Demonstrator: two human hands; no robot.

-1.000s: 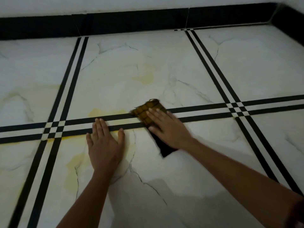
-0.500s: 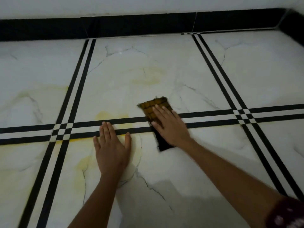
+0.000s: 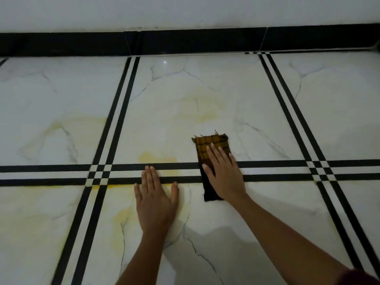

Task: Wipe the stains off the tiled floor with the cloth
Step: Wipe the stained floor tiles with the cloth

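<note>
A folded yellow-and-black checked cloth (image 3: 206,145) lies flat on the white marbled tile floor (image 3: 257,112), across the double black stripe. My right hand (image 3: 225,176) presses flat on it, fingers spread and pointing away from me. My left hand (image 3: 156,194) rests flat on the bare floor to the left of the cloth, holding nothing. Yellow stains show just beyond my left fingertips (image 3: 158,159), further out on the same tile (image 3: 202,115), on the left tile (image 3: 82,124) and beside my left wrist (image 3: 121,219).
A black skirting band (image 3: 185,43) runs along the white wall at the far edge. Double black stripes cross the floor, one pair at the left (image 3: 115,132) and one at the right (image 3: 287,112).
My right hand has pushed the cloth forward and turned it straighter, away from me. My left hand has stayed planted on the floor. The camera has tilted up, showing more wall.
</note>
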